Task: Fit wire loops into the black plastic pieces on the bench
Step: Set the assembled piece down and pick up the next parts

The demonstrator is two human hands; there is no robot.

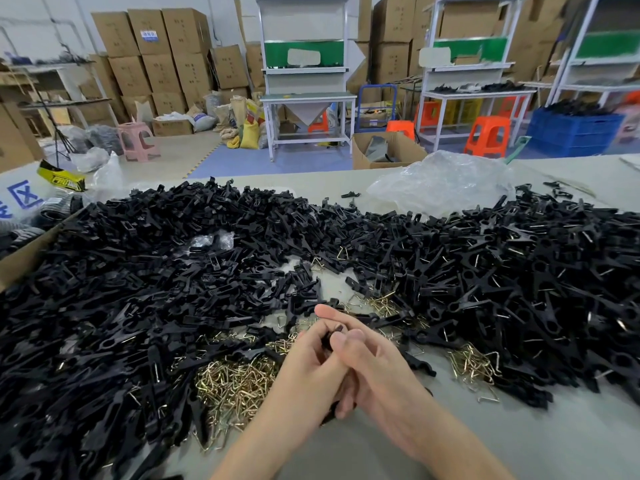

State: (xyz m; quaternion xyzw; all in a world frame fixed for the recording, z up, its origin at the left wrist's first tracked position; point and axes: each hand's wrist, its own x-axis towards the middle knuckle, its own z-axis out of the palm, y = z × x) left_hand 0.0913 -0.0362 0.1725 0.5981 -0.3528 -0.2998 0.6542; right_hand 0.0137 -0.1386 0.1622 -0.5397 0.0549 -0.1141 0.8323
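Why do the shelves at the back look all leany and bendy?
Head view: the wide-angle lens tilts the shelving rack outward near the edge; same view, light is even with soft shadows, and the black plastic pieces at lower left look smeared.

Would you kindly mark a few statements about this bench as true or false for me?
1. The left hand and right hand hold one black plastic piece between them. True.
2. A pile of wire loops lies on the bench just left of the hands. True.
3. The clear plastic bag lies beside the wrists. False: it lies at the far side of the bench, beyond the heap of black pieces.
4. The stool on the floor at far left is orange. False: the pink stool stands there; the orange stools stand off to the right.
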